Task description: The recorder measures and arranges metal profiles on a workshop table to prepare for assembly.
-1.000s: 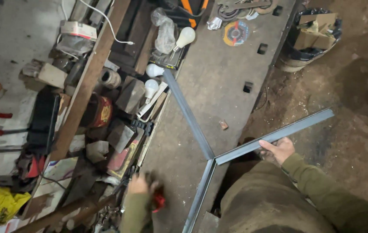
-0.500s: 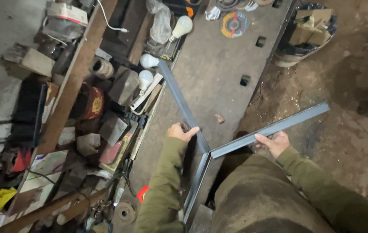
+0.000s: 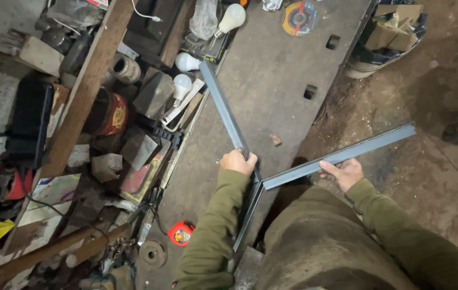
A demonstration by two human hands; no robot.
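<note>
Head view, looking down at a steel counter point(image 3: 272, 91) with slots cut in it.

Left hand point(image 3: 238, 161) is closed over the long grey bar point(image 3: 223, 107) that lies flat on the counter, gripping it near its lower end. That bar runs up and left toward the bulbs.

Right hand point(image 3: 343, 173) is curled around the second bar point(image 3: 342, 156) from below, fingers wrapped on its underside. This bar sticks out to the right, past the counter edge and over the dirt floor point(image 3: 428, 80), tilted slightly upward at the far end.

The two bars meet at a corner just right of the left hand — a third bar point(image 3: 248, 215) drops down from that corner along the counter edge toward the person's lap. Can't tell from this angle whether the pieces are joined or just butted together.

Around it:
- red tape measure point(image 3: 181, 233) on the counter, near the left sleeve
- small brown scrap point(image 3: 276, 139) on the counter, between the two bars
- three white bulbs point(image 3: 186, 62) at the counter's left edge, near the first bar's far end
- cutting disc point(image 3: 300, 17) at the top of the counter
- bucket point(image 3: 385, 37) with cardboard pieces on the floor, top right
- wooden plank point(image 3: 86, 91) lying diagonally over a cluttered pile of blocks and tins on the left
</note>
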